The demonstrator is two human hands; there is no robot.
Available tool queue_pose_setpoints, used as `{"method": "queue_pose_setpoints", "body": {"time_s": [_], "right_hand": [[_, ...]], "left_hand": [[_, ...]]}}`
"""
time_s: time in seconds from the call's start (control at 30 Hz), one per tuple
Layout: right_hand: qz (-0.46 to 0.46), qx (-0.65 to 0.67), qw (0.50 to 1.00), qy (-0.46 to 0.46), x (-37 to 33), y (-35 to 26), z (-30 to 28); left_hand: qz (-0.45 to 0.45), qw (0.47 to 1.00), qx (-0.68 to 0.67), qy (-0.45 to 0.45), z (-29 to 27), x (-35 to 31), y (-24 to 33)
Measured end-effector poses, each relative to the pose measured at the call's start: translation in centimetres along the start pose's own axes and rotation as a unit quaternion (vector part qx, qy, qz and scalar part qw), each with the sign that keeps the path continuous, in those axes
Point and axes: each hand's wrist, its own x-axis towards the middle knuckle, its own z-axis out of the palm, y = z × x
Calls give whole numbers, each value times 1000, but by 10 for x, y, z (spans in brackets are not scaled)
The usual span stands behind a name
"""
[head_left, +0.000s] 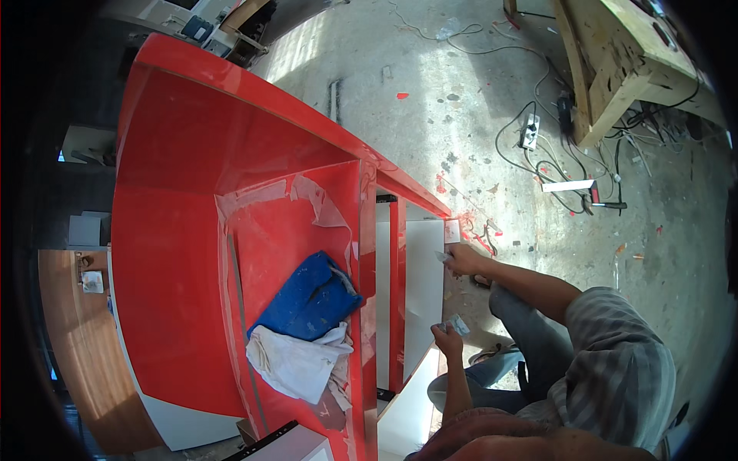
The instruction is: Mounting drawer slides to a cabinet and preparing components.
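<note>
A large glossy red cabinet [177, 230] fills the left half of the view, seen from above, with a loose strip of clear protective film [323, 203] peeling off its inner face. On its red top surface lie a crumpled blue cloth [311, 296] and, touching it on the near side, a white cloth [296, 361]. Just right of these, the cabinet's edge drops to a narrow red upright [397, 292] and a white panel [423, 284].

A person in a striped grey shirt crouches against that white panel, and both hands visible here seem to belong to that person. The nearer hand [446, 338] is raised beside the lower part of the panel, its fingers closed narrowly in a pinch on a small crumpled scrap of pale film [460, 324]. The farther hand [463, 259] reaches to the panel's upper right edge, fingers curled tight around another small pale scrap [443, 257] right at the panel's edge; whether the fingertips touch the panel itself cannot be told.

Farther right, the concrete floor [461, 100] carries tangled black cables, a white power strip [530, 131], a hammer [607, 204] and a rough wooden bench [615, 61].
</note>
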Motion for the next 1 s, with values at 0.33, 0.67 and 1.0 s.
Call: {"method": "queue_pose_setpoints", "body": {"time_s": [0.33,0.67,1.0], "right_hand": [[66,187,980,23,-327,-92,-70],[7,423,905,49,-533,-191,-29],[-8,341,938,56,-670,-151,-16]], "left_hand": [[76,990,-88,81,-78,-201,163],[179,895,-379,155,-159,-389,297],[208,881,-347,246,-179,-556,244]]}}
